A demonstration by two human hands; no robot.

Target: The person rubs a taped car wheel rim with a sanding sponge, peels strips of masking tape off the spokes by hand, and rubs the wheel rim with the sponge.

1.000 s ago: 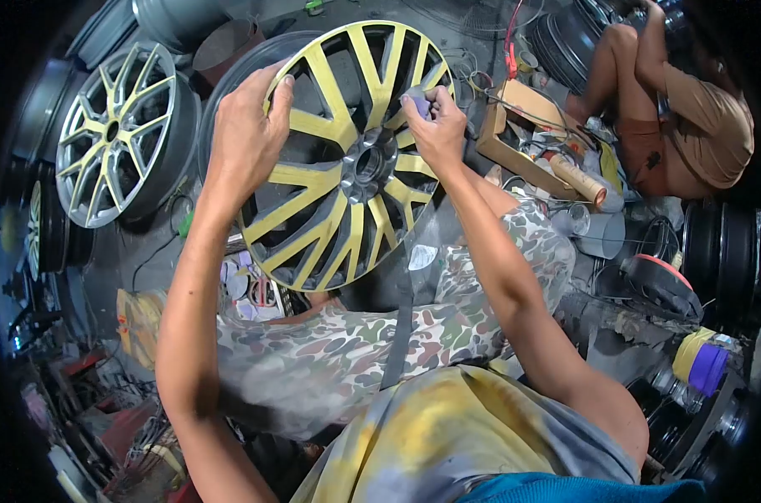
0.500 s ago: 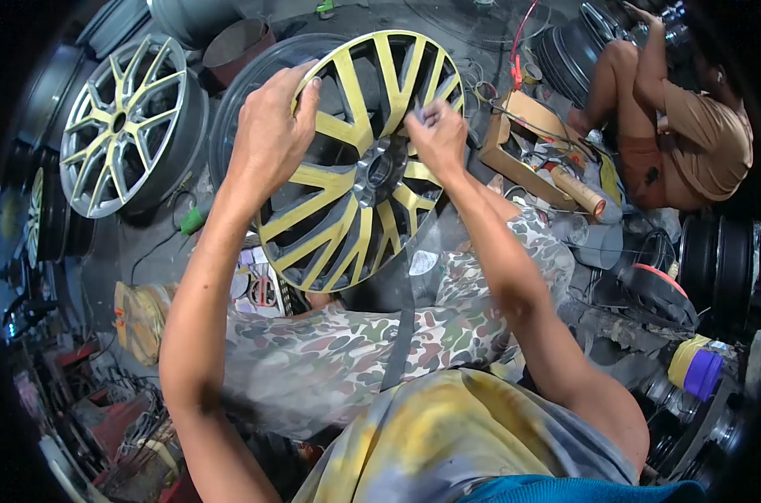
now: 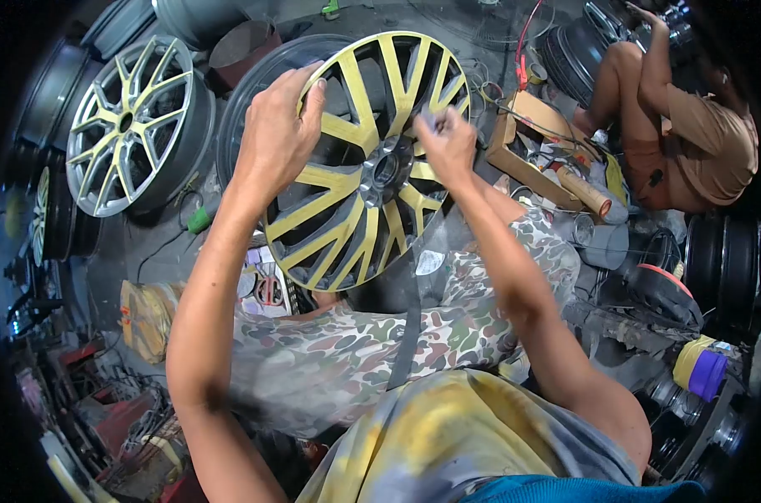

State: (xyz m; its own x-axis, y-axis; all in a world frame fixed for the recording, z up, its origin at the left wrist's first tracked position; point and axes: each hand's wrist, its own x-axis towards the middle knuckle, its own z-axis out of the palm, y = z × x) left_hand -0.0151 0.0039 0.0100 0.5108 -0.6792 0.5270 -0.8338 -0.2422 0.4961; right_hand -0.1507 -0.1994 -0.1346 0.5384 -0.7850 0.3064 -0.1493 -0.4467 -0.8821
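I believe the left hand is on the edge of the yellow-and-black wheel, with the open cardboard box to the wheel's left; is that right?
Not quite: in the head view, the cardboard box is to the right of the wheel. The left hand is indeed on its edge.

Compared with a second ago, we see the bare right hand (image 3: 449,147) slightly lower, closer to the dark round metal hub (image 3: 386,170), though still above and right of it. The small violet pad (image 3: 432,121) in its fingers, plain to us earlier, is now a blurred greyish patch. We find the black multi-spoke wheel with yellow faces (image 3: 365,134) turned a little clockwise: spokes above the hub stand farther right, and the bare left hand (image 3: 280,124), upper left of the hub, has shifted rightward too.
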